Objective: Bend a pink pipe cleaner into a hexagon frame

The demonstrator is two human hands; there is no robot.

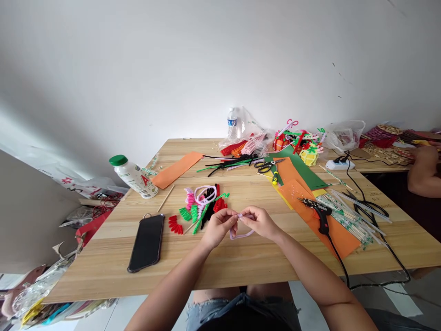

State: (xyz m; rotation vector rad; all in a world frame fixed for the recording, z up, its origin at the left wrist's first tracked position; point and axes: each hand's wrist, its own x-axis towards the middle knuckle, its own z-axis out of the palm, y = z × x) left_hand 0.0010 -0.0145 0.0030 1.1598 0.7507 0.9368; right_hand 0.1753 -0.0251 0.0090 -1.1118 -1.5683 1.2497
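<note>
My left hand (219,225) and my right hand (259,221) meet over the middle of the wooden table (241,262), both pinching a pale pink pipe cleaner (241,235) bent into a loop that hangs below my fingers. Just beyond my hands lies a cluster of curled pipe cleaner pieces (203,204) in pink, green, black and red. Small red pieces (175,225) lie to the left of my left hand.
A black phone (146,242) lies at front left, a green-capped bottle (133,176) on its side behind it. A glue gun (319,214) rests on orange paper (339,234) at right beside sticks. Scissors (267,165), coloured sheets, a water bottle (232,122) stand farther back. Another person's arm (422,172) is at far right.
</note>
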